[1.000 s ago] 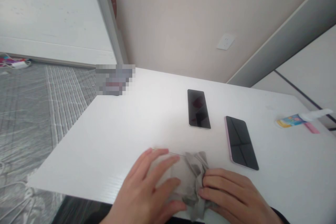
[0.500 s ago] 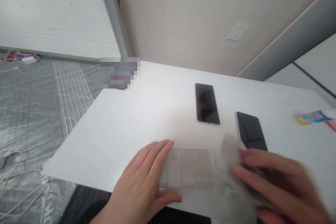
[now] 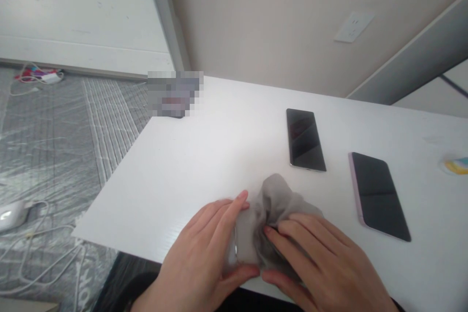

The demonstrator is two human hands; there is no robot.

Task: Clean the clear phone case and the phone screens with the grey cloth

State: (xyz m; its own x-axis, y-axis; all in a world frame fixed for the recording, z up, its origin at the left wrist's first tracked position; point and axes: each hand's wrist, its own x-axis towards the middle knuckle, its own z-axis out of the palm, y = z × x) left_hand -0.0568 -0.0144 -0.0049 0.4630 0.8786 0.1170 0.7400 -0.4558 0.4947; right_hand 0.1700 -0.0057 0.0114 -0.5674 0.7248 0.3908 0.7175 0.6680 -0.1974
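I'm watching two hands close together at the near side, and most of the clear case (image 3: 244, 241) between them is covered: only a pale strip with a bright curved line shows. The left hand (image 3: 210, 239) is closed about its left end, thumb along the near side, fingertips at the far side. The right hand (image 3: 318, 258) is bunched on a grey cloth (image 3: 280, 192), gripping it against the case; whether the folds sit inside or over it, I can't tell. A blocky blur (image 3: 175, 93) masks something at the table's far-left corner, and a bottle (image 3: 457, 166) is cut off on my right. Now the margins: the near table edge runs close below both hands, the left edge slants away, and white surface stretches between it and the left hand. Ahead lies a dark phone (image 3: 305, 140), just beyond the cloth; right of that, a pink-edged phone (image 3: 380, 197), apart from my right hand. The table (image 3: 175, 170) is white and glossy, meeting a pale wall (image 3: 263, 24) with a socket (image 3: 354, 27); cables (image 3: 54, 234) trail across the patterned floor (image 3: 62, 131) at left.
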